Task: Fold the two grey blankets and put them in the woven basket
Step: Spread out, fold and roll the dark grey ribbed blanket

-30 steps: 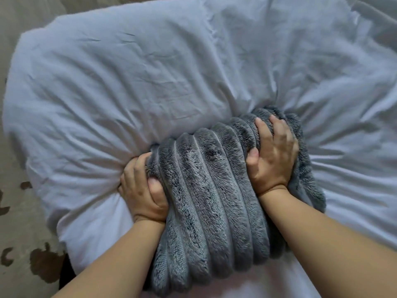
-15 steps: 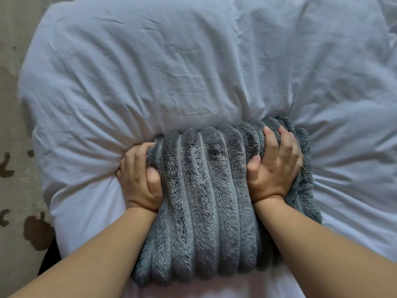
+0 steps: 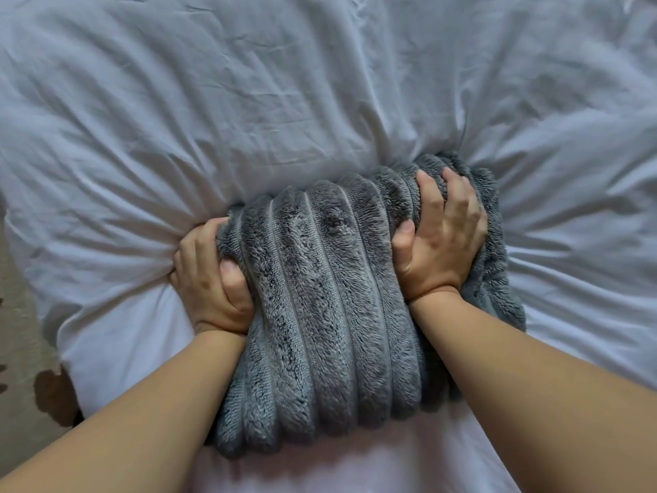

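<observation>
Barely shifted, folded grey ribbed plush blanket dents white duvet.
Left hand and right hand clamp its sides.

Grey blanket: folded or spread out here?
Folded: the grey blanket is a compact, thick bundle on the white duvet, with the left hand and right hand gripping its two sides.

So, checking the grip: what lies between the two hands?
In the head view, only the folded grey blanket lies between the left hand and right hand; both grip its sides.
</observation>
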`<control>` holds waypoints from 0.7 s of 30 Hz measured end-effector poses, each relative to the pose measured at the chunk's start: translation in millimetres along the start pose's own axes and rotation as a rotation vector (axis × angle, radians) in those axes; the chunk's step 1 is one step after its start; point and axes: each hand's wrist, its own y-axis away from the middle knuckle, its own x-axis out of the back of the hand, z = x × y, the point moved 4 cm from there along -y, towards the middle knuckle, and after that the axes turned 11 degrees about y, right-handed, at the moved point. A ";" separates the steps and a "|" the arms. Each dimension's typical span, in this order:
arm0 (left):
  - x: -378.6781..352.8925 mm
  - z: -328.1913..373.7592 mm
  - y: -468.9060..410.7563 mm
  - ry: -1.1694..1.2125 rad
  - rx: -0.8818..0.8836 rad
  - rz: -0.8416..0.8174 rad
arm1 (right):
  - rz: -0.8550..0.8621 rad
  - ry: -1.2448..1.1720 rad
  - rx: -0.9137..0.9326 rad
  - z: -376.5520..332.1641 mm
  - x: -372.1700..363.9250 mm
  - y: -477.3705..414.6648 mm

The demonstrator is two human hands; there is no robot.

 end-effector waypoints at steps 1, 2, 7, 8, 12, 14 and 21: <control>0.2 0.3 0.1 -0.001 0.007 -0.007 | 0.009 0.003 0.004 0.3 -0.3 -0.5; 0.3 0.8 -0.7 0.001 0.015 -0.009 | 0.015 0.000 0.004 0.7 -1.2 -1.5; 3.7 6.8 -0.2 0.011 0.032 -0.008 | -0.028 0.011 0.001 0.4 3.0 -1.3; 6.2 9.6 -2.5 0.018 0.051 -0.030 | -0.059 0.028 0.009 0.5 7.5 -4.9; 34.5 31.3 -9.0 0.074 0.043 -0.197 | -0.246 0.096 0.033 -1.0 45.8 -7.4; 53.3 45.4 -19.4 0.089 0.046 -0.333 | -0.294 0.099 0.045 -7.6 76.8 -8.8; 124.1 108.2 -30.4 -0.160 -0.010 -0.619 | 0.011 -0.059 -0.563 -4.4 191.5 70.4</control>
